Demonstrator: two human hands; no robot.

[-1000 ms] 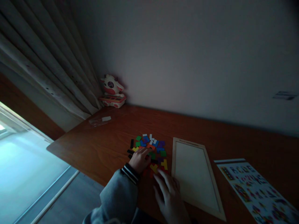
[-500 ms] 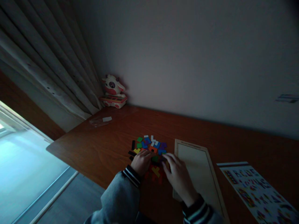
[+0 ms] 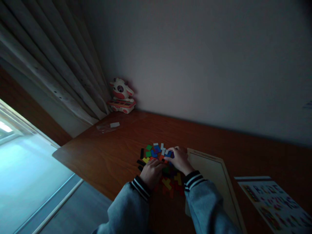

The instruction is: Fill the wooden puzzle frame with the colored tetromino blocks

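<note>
A pile of flat coloured puzzle pieces lies on the wooden table, with white pieces, green pieces, black pieces and yellow pieces among them. My left hand rests over the pile's left middle, fingers stretched to the right; its fingertips are in shadow. At the upper right of the pile is my right hand, thumb and forefinger apart around blue and purple pieces. No piece is visibly lifted in either hand.
A shallow wooden tray lies right of the pile, partly under my right forearm. Further right is a printed picture sheet. A cow-shaped toy keyboard stands in the back corner, near a clear plastic bag. A curtain hangs at left.
My right hand has moved away from me, from the pile's right middle to its upper right. My left hand stays over the pile. The whole view has shifted slightly.
</note>
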